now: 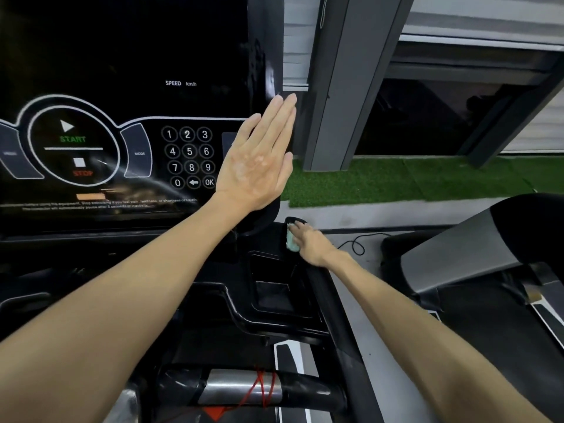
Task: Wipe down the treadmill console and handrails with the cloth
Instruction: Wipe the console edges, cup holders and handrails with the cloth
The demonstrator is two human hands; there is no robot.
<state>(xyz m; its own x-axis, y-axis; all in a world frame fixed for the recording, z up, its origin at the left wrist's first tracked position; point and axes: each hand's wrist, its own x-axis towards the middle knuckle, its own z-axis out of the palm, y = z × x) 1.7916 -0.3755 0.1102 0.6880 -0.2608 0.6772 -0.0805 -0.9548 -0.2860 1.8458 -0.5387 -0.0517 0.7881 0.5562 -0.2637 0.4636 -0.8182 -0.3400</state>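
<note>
I have my left hand flat, fingers straight, on the right edge of the glossy black treadmill console, and my right hand presses the crumpled pale-green cloth, lying under its outstretched fingers, onto the far end of the black handrail.

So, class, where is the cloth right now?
In the head view, right of centre, the cloth lies under the right hand at the top end of the right handrail, just below the console.
</note>
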